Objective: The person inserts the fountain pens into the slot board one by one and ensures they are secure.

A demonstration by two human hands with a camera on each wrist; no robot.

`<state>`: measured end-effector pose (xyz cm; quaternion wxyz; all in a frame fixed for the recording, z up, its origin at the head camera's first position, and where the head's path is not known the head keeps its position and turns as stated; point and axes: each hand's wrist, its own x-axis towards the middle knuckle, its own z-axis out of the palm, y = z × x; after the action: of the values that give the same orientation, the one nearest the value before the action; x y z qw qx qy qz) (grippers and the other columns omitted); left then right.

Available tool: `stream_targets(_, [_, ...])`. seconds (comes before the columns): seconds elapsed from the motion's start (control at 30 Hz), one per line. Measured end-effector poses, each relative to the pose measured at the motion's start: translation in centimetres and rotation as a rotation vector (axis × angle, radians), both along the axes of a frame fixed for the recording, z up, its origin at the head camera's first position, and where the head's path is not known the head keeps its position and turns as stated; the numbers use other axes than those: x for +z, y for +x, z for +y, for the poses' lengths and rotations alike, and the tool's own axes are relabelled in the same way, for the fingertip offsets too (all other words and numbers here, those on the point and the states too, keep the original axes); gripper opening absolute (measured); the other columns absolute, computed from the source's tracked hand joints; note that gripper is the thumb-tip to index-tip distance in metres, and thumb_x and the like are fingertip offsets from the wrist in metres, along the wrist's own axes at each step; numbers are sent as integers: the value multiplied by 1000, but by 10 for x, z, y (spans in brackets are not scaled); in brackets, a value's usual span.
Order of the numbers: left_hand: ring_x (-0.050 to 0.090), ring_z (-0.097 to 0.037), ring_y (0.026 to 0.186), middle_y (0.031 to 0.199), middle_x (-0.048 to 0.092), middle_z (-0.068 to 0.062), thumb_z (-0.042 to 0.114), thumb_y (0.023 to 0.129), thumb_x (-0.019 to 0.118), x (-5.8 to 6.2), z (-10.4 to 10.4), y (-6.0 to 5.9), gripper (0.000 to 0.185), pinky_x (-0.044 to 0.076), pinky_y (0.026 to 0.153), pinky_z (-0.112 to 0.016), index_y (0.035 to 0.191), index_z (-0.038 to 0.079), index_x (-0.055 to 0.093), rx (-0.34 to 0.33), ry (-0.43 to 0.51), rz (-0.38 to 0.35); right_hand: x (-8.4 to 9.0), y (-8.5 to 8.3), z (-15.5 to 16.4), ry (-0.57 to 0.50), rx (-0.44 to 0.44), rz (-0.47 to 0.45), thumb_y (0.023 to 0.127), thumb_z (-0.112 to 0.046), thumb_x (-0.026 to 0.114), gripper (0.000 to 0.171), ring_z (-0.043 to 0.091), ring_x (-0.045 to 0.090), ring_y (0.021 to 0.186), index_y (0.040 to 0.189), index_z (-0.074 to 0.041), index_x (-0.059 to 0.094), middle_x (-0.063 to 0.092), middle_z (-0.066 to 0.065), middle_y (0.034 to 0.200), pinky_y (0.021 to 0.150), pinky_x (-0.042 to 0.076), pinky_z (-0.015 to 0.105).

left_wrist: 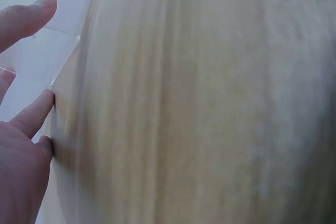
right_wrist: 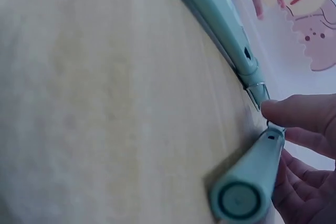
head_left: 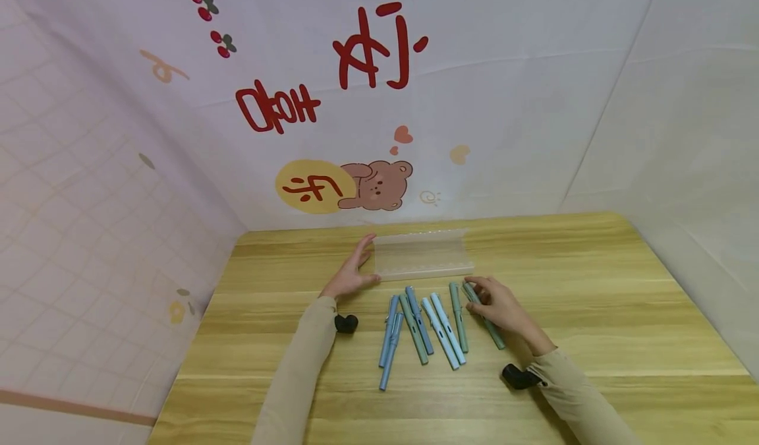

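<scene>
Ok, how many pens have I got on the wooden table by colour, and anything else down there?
Mid-blue plastic pens: 3
Pale blue plastic pens: 2
Green plastic pens: 3, one gripped by the right hand
Clear plastic case: 1, touched by the left hand
Total: 8 pens, 9 things

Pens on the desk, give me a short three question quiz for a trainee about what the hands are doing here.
1. True or false: the left hand rests against the clear plastic case.
2. Which pen does the right hand grip? A) the green pen at the right end of the row B) a blue pen at the left end
3. Fill in: the pens lie on a ____ desk.

Key: 1 true; 2 A; 3 wooden.
</scene>
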<state>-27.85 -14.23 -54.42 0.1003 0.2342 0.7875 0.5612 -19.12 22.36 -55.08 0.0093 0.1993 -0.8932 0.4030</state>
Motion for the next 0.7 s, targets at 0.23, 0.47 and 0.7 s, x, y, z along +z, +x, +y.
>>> stream_targets(0.23, [18, -52, 137, 159, 7, -17, -14, 80, 69, 11, 1, 8, 100, 24, 107, -58, 155, 21, 13, -41, 19, 12, -3, 1, 2, -124, -46, -77, 88, 1, 67, 36, 14, 58, 72, 123, 5, 59, 63, 8, 88, 61, 47, 26])
stream_targets(0.47, [15, -53, 137, 158, 5, -19, -14, 81, 68, 22, 1, 9, 99, 24, 108, -57, 156, 16, 11, -69, 35, -15, 2, 1, -5, -109, -99, -81, 87, -1, 69, 28, 15, 56, 70, 113, 6, 63, 63, 5, 84, 60, 45, 25])
stream_targets(0.7, [17, -53, 137, 159, 6, -19, -15, 80, 68, 9, 1, 3, 100, 23, 108, -57, 156, 18, 11, -51, 31, 9, 2, 1, -12, -91, -175, -90, 83, -2, 72, 21, 15, 56, 70, 103, 6, 68, 62, 2, 79, 61, 46, 26])
